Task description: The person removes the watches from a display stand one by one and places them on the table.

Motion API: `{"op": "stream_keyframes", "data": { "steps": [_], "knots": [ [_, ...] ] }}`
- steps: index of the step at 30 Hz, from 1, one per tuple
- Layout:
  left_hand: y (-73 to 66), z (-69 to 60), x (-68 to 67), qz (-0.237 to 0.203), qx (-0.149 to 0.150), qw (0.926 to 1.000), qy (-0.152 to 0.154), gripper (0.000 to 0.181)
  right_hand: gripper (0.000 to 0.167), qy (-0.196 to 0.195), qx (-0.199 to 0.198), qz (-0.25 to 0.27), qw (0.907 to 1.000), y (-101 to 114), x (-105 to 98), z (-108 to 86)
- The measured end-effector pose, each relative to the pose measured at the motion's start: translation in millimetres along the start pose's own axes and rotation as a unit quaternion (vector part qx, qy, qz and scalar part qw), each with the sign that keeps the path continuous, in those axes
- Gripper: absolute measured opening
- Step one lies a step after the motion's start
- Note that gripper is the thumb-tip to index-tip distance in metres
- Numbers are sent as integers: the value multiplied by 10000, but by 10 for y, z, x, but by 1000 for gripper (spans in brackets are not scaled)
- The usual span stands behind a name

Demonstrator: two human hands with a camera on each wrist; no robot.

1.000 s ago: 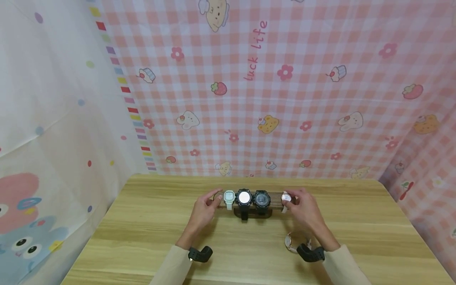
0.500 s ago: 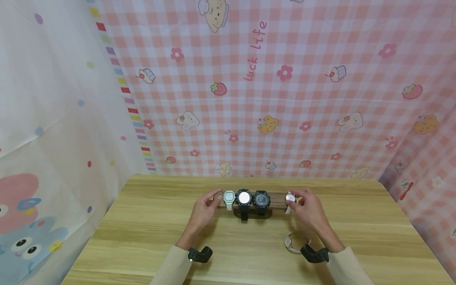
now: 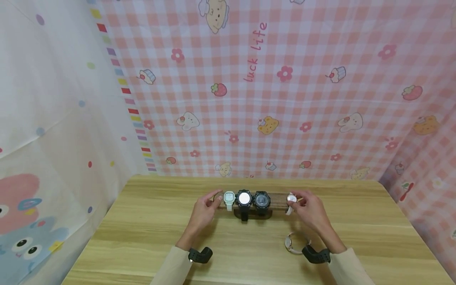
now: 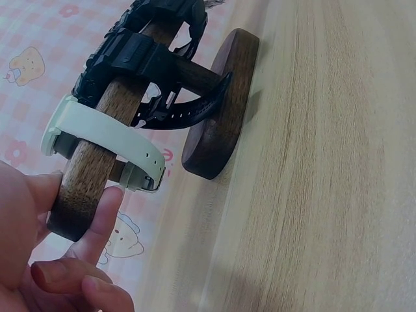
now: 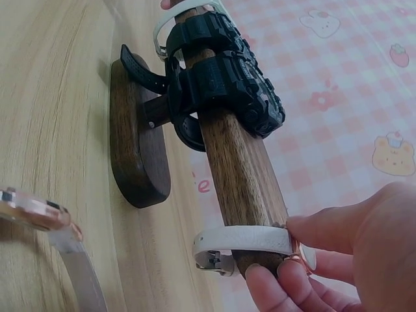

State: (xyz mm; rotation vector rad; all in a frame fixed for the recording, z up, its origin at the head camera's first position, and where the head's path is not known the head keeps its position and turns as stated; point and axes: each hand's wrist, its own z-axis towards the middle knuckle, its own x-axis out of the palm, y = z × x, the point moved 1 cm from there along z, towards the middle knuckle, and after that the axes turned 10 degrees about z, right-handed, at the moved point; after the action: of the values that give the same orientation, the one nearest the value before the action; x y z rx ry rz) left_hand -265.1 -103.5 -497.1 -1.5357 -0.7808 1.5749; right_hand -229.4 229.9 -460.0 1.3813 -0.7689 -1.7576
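A dark wooden watch stand (image 3: 279,201) holds a pale green watch (image 3: 229,196) at its left and two black watches (image 3: 244,198) (image 3: 262,200) mid-bar. My left hand (image 3: 205,209) grips the bar's left end between thumb and fingers, beside the pale green strap (image 4: 107,133). At the other end my right hand (image 3: 310,209) pinches a small white-strapped watch (image 3: 291,198). In the right wrist view its white strap (image 5: 250,239) loops around the bar's tip, with my right fingers (image 5: 305,286) on the rose-gold case and the bar's end.
Another white-strapped watch (image 3: 289,242) lies on the wooden table (image 3: 149,229) below my right hand, near the black wrist device. A pink checked cloth (image 3: 235,103) hangs behind the table, and a white patterned cloth (image 3: 64,130) hangs at the left.
My right hand has moved a little to the right with the small white-strapped watch, toward the bar's right end. My left hand has stayed at the left end.
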Motion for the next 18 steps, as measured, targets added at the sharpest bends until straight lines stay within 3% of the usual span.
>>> {"op": "stream_keyframes", "data": {
  "steps": [18],
  "knots": [
    [-30, -13, -5, -5, 82, 10000, -52, 35, 36, 34, 297, 121, 9995, -22, -29, -12]
  ]
}}
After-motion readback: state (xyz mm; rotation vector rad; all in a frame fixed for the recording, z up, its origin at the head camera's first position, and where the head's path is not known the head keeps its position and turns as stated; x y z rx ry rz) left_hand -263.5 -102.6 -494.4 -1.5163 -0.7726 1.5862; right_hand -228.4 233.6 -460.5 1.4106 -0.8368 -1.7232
